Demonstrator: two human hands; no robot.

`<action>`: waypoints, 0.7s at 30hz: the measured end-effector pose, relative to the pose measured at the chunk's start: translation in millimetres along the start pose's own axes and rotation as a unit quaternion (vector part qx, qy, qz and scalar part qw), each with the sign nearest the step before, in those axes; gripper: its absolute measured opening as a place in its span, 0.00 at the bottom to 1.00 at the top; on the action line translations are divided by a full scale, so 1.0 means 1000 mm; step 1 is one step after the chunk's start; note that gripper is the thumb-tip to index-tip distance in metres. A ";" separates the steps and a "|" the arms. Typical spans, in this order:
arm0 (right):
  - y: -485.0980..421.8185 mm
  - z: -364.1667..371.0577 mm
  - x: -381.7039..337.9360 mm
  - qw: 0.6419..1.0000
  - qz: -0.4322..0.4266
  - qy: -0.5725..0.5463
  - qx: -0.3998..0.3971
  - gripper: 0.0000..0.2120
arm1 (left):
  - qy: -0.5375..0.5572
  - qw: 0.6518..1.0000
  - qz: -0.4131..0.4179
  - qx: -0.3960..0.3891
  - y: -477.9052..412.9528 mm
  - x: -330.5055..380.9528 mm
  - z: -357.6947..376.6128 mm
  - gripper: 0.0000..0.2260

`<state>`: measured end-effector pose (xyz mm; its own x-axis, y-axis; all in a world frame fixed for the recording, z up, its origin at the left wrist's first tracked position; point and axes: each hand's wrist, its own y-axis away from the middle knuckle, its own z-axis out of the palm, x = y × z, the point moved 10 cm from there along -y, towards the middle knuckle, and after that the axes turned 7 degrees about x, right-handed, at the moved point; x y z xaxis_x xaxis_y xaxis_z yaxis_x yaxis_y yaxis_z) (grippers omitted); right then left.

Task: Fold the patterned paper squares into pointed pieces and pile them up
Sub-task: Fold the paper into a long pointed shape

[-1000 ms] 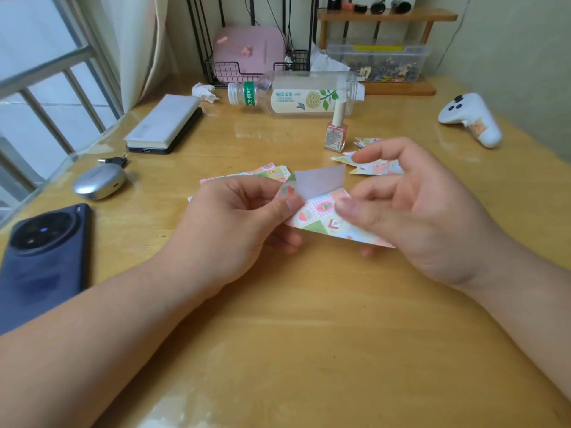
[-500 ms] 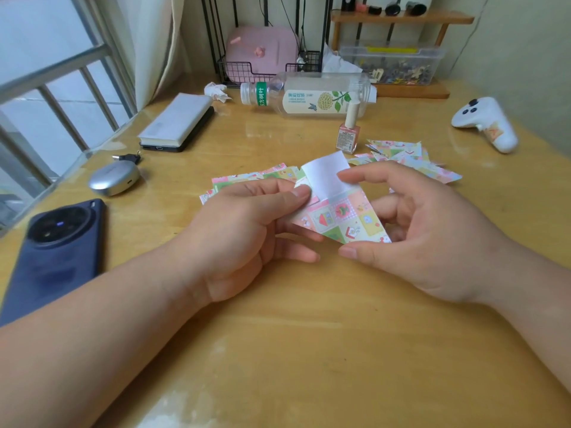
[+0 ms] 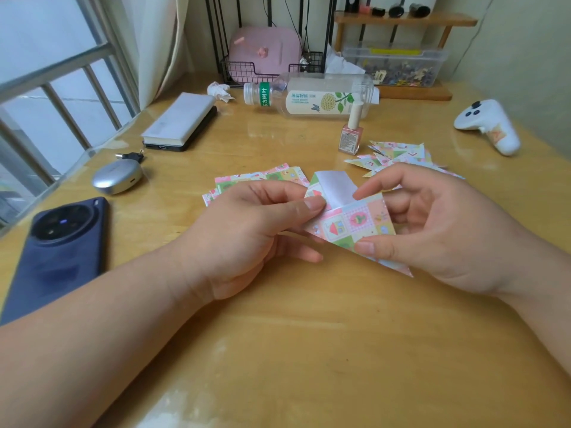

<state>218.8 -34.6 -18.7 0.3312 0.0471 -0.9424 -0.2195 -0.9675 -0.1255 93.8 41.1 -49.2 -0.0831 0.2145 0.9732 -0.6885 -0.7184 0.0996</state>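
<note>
Half-folded patterned paper square (image 3: 355,225), pastel patchwork print, white reverse flap turned up, held above the table (image 3: 309,335) centre. Left hand (image 3: 247,230) pinches its left edge; right hand (image 3: 432,230) pinches its lower right. Folded pointed pieces (image 3: 398,154) lie behind the right hand; flat squares (image 3: 262,177) behind the left.

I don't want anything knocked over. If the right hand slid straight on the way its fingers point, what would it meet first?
The right hand would probably meet the white flap of the patterned paper it holds, then the left hand; depth is unclear.
</note>
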 end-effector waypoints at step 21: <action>0.008 -0.003 -0.022 0.995 -0.051 -0.017 0.090 0.17 | -0.076 0.991 0.052 0.098 0.000 0.005 -0.015 0.03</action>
<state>212.4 -43.9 2.1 0.3305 0.1539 -0.9312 -0.3475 -0.8975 -0.2717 82.2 52.0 -47.3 -0.0258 0.0414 0.9988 -0.5276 -0.8492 0.0215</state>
